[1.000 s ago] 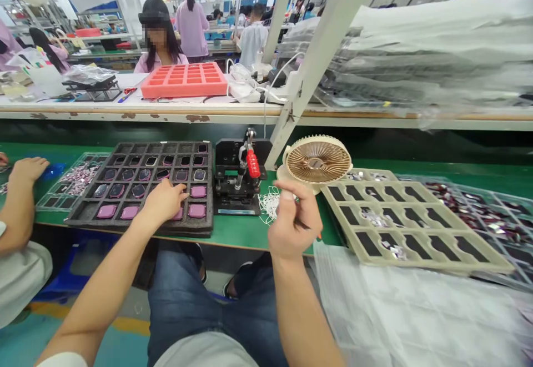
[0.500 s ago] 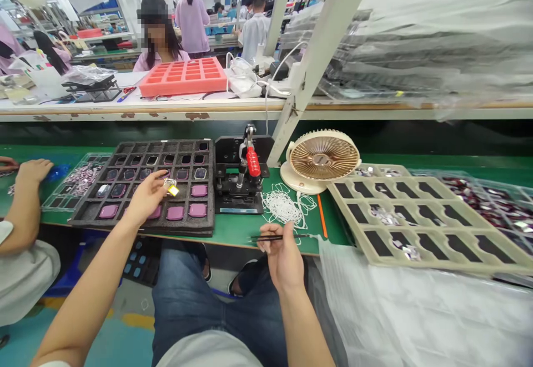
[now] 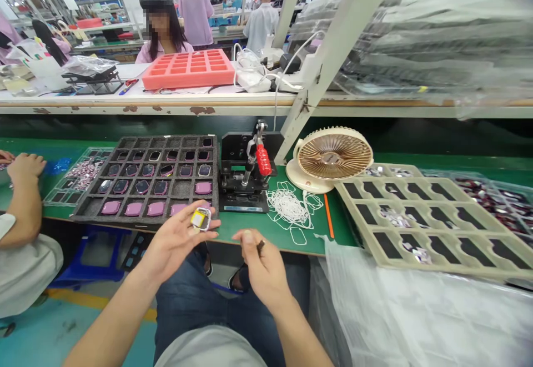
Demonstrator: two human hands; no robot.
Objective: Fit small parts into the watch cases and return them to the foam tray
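On the upturned fingers of my left hand (image 3: 172,245) rests a small smartwatch case (image 3: 201,219), pale-rimmed with a yellow piece inside; the thumb lies along its side. My right hand (image 3: 266,270) is closed around dark tweezers (image 3: 260,246), mostly hidden in the fist, a little right of the watch case. Just beyond my left hand lies a grey foam tray (image 3: 182,190), its pockets holding several purple watch cases (image 3: 133,209) and watches with dark screens (image 3: 160,187).
A black clamp press with a red handle (image 3: 263,160) stands behind my hands. To its right are white cord (image 3: 289,206), an orange stick (image 3: 328,216) and a beige fan (image 3: 331,159). A cream tray (image 3: 452,234) holds small parts. A co-worker's arm (image 3: 27,195) is at left.
My left hand has come from over the foam tray toward me, turning palm up with the watch case. My right hand has turned and closed further around the tweezers, moving slightly left.
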